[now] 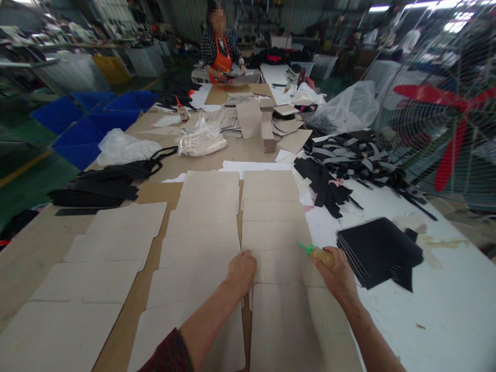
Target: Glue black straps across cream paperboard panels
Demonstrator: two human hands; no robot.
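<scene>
Beige card panels [277,266] lie overlapping in long columns down the table. My left hand [242,271] is closed, its curled fingers at the left edge of a panel in the right-hand column; the fingertips are partly hidden. In my right hand [339,276] is a wooden-handled tool [323,257] with a thin bright green end pointing left. That green end is just over the right side of the same column. Whether it touches a panel I cannot tell. More panels [201,243] lie in the middle column, and others [101,279] at the left.
A stack of black panels [377,250] lies right of my right hand. Black strips [344,160], plastic bags [203,137] and card stacks [250,116] cover the far table. A caged fan [459,106] stands at right. A co-worker in an orange apron [221,59] stands beyond.
</scene>
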